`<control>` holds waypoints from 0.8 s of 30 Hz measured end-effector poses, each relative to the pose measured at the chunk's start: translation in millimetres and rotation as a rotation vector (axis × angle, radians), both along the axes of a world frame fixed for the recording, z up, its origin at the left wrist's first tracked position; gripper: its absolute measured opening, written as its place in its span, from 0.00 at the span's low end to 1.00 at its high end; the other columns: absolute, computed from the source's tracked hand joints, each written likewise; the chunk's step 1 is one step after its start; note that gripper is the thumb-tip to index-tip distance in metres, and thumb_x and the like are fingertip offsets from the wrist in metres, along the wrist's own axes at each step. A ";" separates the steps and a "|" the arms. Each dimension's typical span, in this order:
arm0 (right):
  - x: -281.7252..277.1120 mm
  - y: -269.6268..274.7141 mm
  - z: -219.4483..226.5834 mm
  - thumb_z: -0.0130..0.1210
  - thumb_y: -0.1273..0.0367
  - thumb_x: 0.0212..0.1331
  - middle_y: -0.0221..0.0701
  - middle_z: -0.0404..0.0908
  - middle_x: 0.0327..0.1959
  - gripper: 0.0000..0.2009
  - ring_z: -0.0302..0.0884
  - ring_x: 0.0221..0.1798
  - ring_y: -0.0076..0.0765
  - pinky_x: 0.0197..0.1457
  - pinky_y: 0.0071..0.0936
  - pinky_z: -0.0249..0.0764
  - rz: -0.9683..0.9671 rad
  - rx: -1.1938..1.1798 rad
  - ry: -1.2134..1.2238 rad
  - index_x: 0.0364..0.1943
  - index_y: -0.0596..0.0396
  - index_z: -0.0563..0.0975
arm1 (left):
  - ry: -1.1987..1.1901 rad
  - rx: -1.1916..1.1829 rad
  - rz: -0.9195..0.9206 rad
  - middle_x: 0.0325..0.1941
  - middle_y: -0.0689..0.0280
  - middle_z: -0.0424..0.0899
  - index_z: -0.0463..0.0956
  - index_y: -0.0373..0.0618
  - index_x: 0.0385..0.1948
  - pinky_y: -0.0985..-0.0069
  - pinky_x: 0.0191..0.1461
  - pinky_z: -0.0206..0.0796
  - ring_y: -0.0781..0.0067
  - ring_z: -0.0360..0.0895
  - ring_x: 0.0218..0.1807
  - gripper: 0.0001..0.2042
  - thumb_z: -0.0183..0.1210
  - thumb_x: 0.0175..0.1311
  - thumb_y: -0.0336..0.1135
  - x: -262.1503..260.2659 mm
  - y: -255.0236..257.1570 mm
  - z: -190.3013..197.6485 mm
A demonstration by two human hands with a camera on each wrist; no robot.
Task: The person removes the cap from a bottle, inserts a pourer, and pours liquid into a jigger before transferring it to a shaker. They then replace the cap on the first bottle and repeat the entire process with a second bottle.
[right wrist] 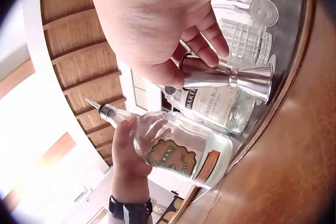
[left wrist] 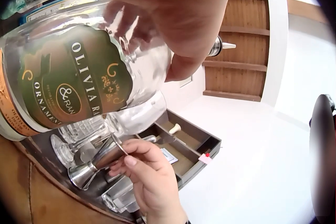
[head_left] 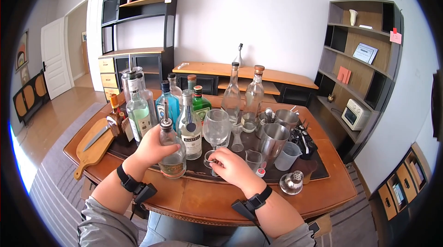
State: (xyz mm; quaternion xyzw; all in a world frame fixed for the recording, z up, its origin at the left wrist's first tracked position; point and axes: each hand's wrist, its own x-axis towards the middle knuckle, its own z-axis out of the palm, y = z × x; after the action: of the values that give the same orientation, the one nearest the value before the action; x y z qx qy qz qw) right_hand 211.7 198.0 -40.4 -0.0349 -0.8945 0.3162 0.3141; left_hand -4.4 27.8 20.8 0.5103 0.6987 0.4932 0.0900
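Note:
My left hand (head_left: 150, 148) grips a clear glass bottle (head_left: 173, 163) around its shoulder; the bottle stands upright at the front of the dark mat, with a metal pour spout (head_left: 165, 121) on its neck. A green label (left wrist: 76, 77) shows in the left wrist view. With thumb and fingertips, my right hand (head_left: 234, 169) pinches the upper rim of a steel double-ended jigger (right wrist: 252, 81), just right of the bottle. The jigger is upright, its lower cup close over the mat. Behind it stands a large stemmed glass (head_left: 216, 126), and a Martell-labelled bottle (head_left: 190, 138) sits behind the held one.
Several liquor bottles crowd the back left, including a blue one (head_left: 171, 101) and a green one (head_left: 201, 104). A wooden board (head_left: 92, 152) with a knife (head_left: 96, 138) lies at left. To the right are a shaker tin (head_left: 274, 140), a plastic measuring cup (head_left: 288, 156) and a strainer top (head_left: 291, 182).

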 end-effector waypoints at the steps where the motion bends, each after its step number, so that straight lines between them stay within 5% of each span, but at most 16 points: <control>1: 0.6 0.5 0.3 0.61 0.71 0.59 0.36 0.76 0.37 0.08 0.79 0.37 0.41 0.41 0.34 0.75 -0.004 0.014 -0.004 0.40 0.57 0.78 | 0.045 -0.011 0.014 0.36 0.62 0.81 0.76 0.40 0.41 0.68 0.48 0.72 0.67 0.80 0.40 0.20 0.72 0.48 0.37 5.6 -0.8 2.2; 4: 2.5 0.5 2.7 0.61 0.72 0.59 0.35 0.76 0.37 0.07 0.79 0.37 0.41 0.41 0.34 0.75 0.027 0.002 -0.016 0.39 0.57 0.78 | 0.189 -0.010 0.043 0.37 0.56 0.83 0.76 0.40 0.41 0.63 0.50 0.72 0.54 0.82 0.42 0.21 0.72 0.48 0.40 23.3 -7.5 10.2; 7: 1.5 0.1 1.3 0.61 0.73 0.59 0.34 0.76 0.36 0.05 0.78 0.37 0.38 0.42 0.31 0.74 0.106 -0.052 0.002 0.37 0.58 0.80 | 0.352 -0.028 0.126 0.36 0.60 0.82 0.77 0.42 0.41 0.66 0.48 0.72 0.62 0.81 0.41 0.21 0.73 0.46 0.36 33.4 -12.5 15.8; 8: -0.4 1.6 -1.4 0.61 0.73 0.59 0.33 0.76 0.35 0.05 0.77 0.36 0.36 0.41 0.29 0.74 0.137 -0.043 0.011 0.37 0.58 0.80 | 0.335 -0.036 0.112 0.39 0.53 0.83 0.76 0.41 0.41 0.62 0.50 0.73 0.52 0.82 0.45 0.21 0.72 0.47 0.39 39.5 -14.1 22.1; 12: -4.3 3.5 -7.5 0.59 0.75 0.60 0.29 0.76 0.34 0.05 0.75 0.33 0.26 0.38 0.25 0.72 0.255 -0.200 0.003 0.39 0.57 0.82 | 0.582 -0.343 0.172 0.40 0.48 0.81 0.73 0.38 0.40 0.58 0.51 0.71 0.43 0.79 0.46 0.23 0.68 0.50 0.48 51.5 -22.4 52.4; 16: -1.8 -1.1 -4.1 0.58 0.76 0.61 0.24 0.76 0.37 0.08 0.70 0.30 0.17 0.35 0.20 0.69 0.237 -0.419 -0.055 0.43 0.57 0.81 | 0.734 -0.498 0.129 0.40 0.50 0.81 0.73 0.39 0.41 0.58 0.51 0.71 0.46 0.79 0.46 0.23 0.66 0.53 0.48 52.6 -21.9 55.9; 24: -3.4 4.6 -8.6 0.55 0.79 0.58 0.23 0.74 0.39 0.14 0.63 0.28 0.15 0.34 0.17 0.66 0.060 -0.369 0.049 0.49 0.55 0.79 | 0.963 -0.683 0.112 0.40 0.54 0.82 0.73 0.39 0.42 0.60 0.51 0.73 0.50 0.80 0.47 0.21 0.65 0.52 0.45 52.5 -20.9 59.4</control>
State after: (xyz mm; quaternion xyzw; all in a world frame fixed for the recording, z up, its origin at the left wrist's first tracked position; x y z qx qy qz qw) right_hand 208.4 202.6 -49.0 -0.0576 -0.8139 0.4849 0.3147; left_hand 48.1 7.0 80.2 0.5814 0.8058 -0.0425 -0.1043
